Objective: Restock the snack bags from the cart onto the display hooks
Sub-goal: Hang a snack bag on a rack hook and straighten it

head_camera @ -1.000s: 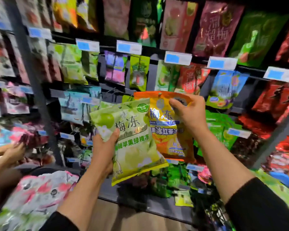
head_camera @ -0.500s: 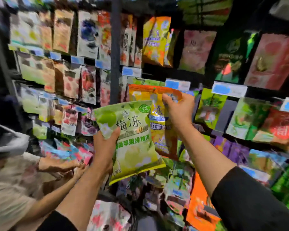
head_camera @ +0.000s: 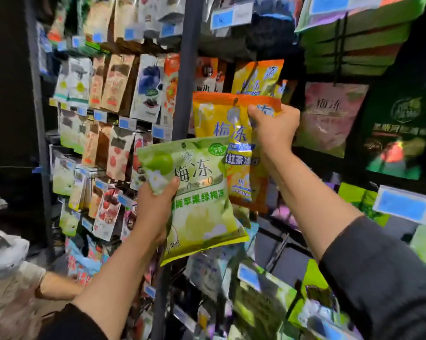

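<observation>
A display wall [head_camera: 123, 99] of hanging snack packets fills the frame. Both forearms reach up from the lower edge. At centre, the left hand [head_camera: 155, 207] grips the green bag [head_camera: 197, 192] by its left edge, thumb across the front. Above and right of it, the right hand [head_camera: 273, 130] pinches the top of the orange bag [head_camera: 221, 123], raised before matching orange packets [head_camera: 256, 77].

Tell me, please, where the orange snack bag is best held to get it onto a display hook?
By the top corner, from the right side, as the right hand grips the orange snack bag now. The bag hangs upright and flat, and its hang hole sits mid-way along the top seal, so a corner grip probably leaves the hole free for the hook. The left hand holds the green snack bag.
</observation>
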The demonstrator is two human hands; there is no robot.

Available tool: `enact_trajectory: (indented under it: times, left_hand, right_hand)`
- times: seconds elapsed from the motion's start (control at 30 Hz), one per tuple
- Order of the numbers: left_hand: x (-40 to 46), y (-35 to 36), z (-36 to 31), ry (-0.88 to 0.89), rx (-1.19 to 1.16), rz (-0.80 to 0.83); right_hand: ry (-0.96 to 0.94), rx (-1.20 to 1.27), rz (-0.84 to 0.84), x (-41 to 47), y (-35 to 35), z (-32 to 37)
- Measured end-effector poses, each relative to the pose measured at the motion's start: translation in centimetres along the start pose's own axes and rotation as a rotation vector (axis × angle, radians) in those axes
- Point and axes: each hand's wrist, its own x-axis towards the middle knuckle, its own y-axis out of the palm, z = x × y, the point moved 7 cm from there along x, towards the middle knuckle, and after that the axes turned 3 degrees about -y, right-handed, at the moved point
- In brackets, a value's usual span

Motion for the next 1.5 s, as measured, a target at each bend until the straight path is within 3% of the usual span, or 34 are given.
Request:
enact_trajectory:
  times: [0.37, 0.63, 1.07, 1.23, 1.37, 1.5]
  left_hand:
    - [9.0, 7.3, -6.0, 0.079, -0.123, 0.063]
    - [12.8, 7.3, -8.2, 0.086, -0.228, 0.081]
    - [14.6, 8.3, -10.9, 0.187, -0.152, 0.145]
    - [16.2, 8.0, -11.9, 0.247, -0.176, 0.024]
    - [17.1, 8.1, -13.4, 0.335, -0.185, -0.142]
    - [17.9, 9.2, -15.2, 0.396, -0.046, -0.248]
  right_hand:
    - [0.072, -0.008, -0.049, 12.8, 4.3, 1.3]
    - [0.102, -0.106, -0.09, 14.6, 8.1, 2.7]
    - [0.031, -0.317, -0.17, 15.4, 8.5, 4.2]
    - [0.039, -0.337, -0.234, 16.2, 8.0, 4.4]
    - [-0.013, -0.32, -0.163, 16.4, 8.8, 4.7]
    - [-0.09, -0.223, -0.126, 16.7, 9.3, 4.3]
